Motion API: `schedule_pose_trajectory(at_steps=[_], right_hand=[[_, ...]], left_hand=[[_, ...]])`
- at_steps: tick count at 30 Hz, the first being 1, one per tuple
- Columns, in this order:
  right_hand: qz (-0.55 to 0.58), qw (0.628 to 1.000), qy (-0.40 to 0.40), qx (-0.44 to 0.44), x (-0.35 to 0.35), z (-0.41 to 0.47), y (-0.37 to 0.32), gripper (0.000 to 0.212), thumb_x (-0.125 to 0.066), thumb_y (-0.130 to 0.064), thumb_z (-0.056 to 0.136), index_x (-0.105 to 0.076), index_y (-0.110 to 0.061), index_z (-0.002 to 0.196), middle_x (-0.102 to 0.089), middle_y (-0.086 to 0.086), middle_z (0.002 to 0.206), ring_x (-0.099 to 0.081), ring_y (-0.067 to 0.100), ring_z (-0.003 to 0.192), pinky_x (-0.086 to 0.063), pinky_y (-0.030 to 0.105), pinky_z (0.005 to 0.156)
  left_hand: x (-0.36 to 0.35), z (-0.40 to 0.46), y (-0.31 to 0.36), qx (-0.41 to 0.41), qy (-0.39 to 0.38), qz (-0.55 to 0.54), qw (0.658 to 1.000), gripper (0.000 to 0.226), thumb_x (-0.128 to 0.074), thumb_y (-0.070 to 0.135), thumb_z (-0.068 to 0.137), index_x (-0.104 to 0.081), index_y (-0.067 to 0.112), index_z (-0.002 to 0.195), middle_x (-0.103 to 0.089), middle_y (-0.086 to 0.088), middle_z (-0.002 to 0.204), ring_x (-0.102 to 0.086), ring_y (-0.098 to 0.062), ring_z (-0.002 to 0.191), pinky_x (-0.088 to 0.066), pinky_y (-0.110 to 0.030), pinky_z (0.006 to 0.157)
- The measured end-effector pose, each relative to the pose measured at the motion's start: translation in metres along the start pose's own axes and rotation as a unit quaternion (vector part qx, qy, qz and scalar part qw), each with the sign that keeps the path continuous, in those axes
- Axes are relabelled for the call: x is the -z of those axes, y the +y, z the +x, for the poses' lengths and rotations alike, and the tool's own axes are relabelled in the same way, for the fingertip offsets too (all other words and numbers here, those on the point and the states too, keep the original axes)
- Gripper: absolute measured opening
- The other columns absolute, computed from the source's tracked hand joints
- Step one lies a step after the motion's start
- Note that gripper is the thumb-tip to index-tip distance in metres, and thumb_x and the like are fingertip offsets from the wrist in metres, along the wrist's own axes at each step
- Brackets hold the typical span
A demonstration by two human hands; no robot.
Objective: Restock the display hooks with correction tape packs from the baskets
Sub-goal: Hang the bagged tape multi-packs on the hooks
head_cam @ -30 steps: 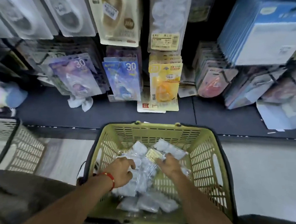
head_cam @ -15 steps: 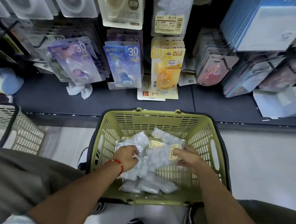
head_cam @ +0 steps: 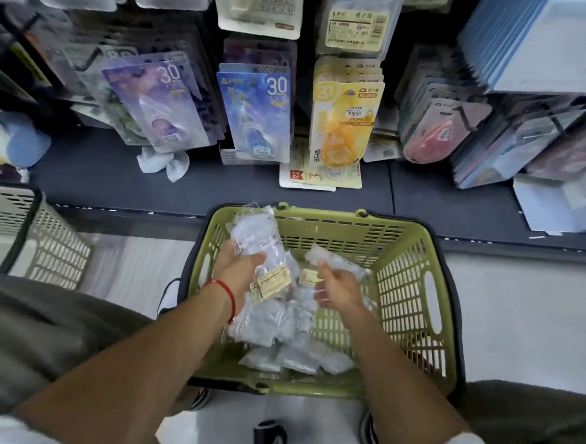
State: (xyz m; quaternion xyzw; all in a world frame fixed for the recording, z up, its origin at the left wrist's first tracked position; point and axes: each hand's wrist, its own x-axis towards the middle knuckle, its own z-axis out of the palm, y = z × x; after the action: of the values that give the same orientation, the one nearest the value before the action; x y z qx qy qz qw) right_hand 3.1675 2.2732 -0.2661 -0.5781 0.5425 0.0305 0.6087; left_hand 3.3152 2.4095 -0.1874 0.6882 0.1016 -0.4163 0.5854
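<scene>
Dark shelf ledge [head_cam: 116,176] above pale floor [head_cam: 518,321].

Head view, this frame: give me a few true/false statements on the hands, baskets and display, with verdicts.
1. The left hand holds a clear plastic pack with a yellow label. True.
2. The olive-green plastic basket is empty. False: clear packs lie inside.
3. The right hand reaches for the yellow correction tape card on the hook. False: it is over the green basket, at a clear pack.
4. A beige plastic basket stands left of the green one. True.
</scene>
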Motion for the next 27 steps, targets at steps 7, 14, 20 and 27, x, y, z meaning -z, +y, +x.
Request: schedule_pose_trajectory(at_steps=[7,14,20,27], right_hand=[[-0.231,0.969,-0.007,-0.085,-0.028,0.04,0.049,0.048,-0.07,-0.033,0.099,-0.055,-0.004,0.133,-0.063,0.017,0.136,-0.062,0.034,0.125,-0.049,0.032,0.087],[-0.234,0.972,0.003,-0.017,0.017,0.021,0.046,0.025,-0.068,-0.028,0.098,-0.054,-0.015,0.114,-0.062,0.01,0.111,-0.065,0.028,0.098,-0.057,0.041,0.087],[-0.255,0.956,-0.007,0.149,0.095,-0.034,-0.013,0.028,-0.081,-0.007,0.088,-0.072,-0.031,0.1,-0.071,-0.002,0.106,-0.067,0.012,0.096,-0.048,0.014,0.068],[-0.136,0.961,-0.062,0.231,0.079,-0.067,-0.077,0.024,-0.089,-0.017,0.082,-0.072,-0.025,0.097,-0.059,-0.019,0.068,-0.056,-0.003,0.063,-0.047,0.011,0.062]], left_hand=[[0.044,0.008,-0.016,0.071,-0.016,0.056,0.996,0.064,-0.086,0.023,0.088,-0.056,0.032,0.144,-0.07,-0.008,0.132,-0.074,-0.035,0.112,-0.06,-0.061,0.095],[0.044,0.016,-0.018,0.023,-0.052,0.094,0.994,0.022,-0.079,0.032,0.095,-0.062,0.043,0.104,-0.081,0.013,0.082,-0.08,-0.017,0.076,-0.065,-0.042,0.068],[0.03,0.01,-0.01,-0.1,-0.08,0.19,0.973,0.023,-0.08,0.028,0.094,-0.065,0.04,0.108,-0.076,0.009,0.111,-0.072,-0.014,0.103,-0.057,-0.046,0.102],[0.013,-0.002,-0.002,-0.095,-0.166,0.243,0.951,0.045,-0.086,0.036,0.087,-0.065,0.036,0.127,-0.069,0.004,0.13,-0.065,-0.017,0.115,-0.049,-0.035,0.101]])
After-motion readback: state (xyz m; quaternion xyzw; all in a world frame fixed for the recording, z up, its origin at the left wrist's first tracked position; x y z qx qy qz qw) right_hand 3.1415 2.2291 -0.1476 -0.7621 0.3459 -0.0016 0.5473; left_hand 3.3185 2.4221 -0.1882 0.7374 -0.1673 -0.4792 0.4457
